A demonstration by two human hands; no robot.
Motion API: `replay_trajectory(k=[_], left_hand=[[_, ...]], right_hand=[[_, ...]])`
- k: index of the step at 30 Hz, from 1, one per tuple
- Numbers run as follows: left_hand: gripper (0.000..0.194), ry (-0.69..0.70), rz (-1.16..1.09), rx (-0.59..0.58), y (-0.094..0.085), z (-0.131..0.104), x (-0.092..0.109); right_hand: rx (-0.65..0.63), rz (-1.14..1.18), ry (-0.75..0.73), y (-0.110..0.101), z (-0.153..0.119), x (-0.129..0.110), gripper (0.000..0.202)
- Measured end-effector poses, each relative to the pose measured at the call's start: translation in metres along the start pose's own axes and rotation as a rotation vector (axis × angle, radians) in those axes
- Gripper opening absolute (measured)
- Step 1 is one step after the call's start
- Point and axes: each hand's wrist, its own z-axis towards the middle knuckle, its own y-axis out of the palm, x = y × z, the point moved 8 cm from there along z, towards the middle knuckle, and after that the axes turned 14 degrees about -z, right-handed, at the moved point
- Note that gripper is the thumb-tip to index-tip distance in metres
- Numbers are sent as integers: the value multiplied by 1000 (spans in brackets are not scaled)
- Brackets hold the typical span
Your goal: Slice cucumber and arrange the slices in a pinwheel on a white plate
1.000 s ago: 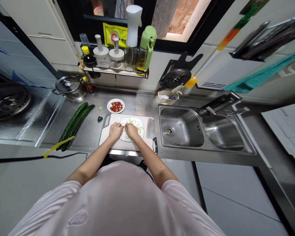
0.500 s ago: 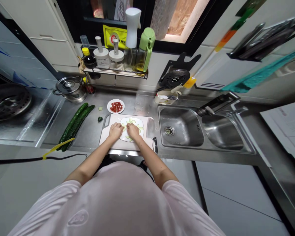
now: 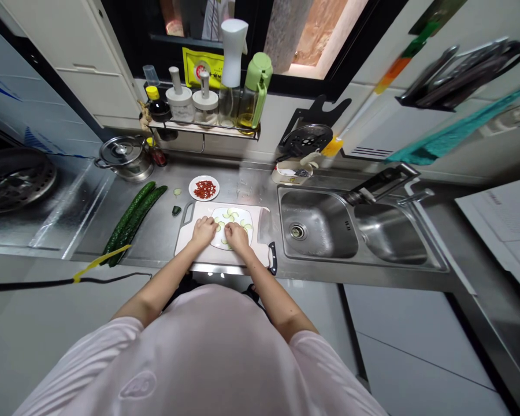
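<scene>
Nearest, a person in a pale pink top (image 3: 225, 352) is standing at the near side of a cutting board (image 3: 199, 254), both forearms extending over it. On the board a white plate (image 3: 219, 241) is bearing curved, pale-green cucumber slices (image 3: 231, 214), some lying in small fans. The left hand (image 3: 203, 231) is reaching over the left part of the board to the plate's edge, its fingers curling close together; the right hand (image 3: 236, 236) is lying over the plate above the board's middle, thumb and fingers forming a narrow pinch. From where I am standing, I cannot tell whether either hand is gripping a slice. At the board's near right corner a knife handle (image 3: 273, 258), black and studded, is showing. Left of the board, two whole cucumbers (image 3: 138, 222) are lying side by side; just off its far left corner a dark-green stub (image 3: 176, 211) is sitting, with a thin round slice (image 3: 177, 191) beyond. Right of the board, a double sink (image 3: 320, 231) is occupying the counter. Behind the board, a round plate (image 3: 191, 188) is holding red chopped pieces (image 3: 205, 189). Farther beyond the board, a lidded pot (image 3: 123, 156) is standing to the left, while a wall rack (image 3: 208, 128) is carrying jars and bottles.
</scene>
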Motion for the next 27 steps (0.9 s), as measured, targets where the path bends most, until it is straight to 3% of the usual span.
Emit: replay_trajectory(k=[6, 14, 19, 23, 27], left_hand=[[27, -66, -51, 9, -3, 1, -3], [26, -113, -100, 33, -6, 7, -6], [23, -143, -146, 97, -10, 8, -8], [26, -225, -224, 198, -22, 18, -26], [29, -383, -281, 304, -37, 38, -60]], right_hand=[[46, 122, 29, -6, -13, 11, 25], [231, 350, 54, -22, -31, 38, 25], [250, 405, 105, -21, -37, 51, 26], [255, 426, 123, -23, -41, 54, 27], [245, 421, 146, -25, -42, 56, 28]])
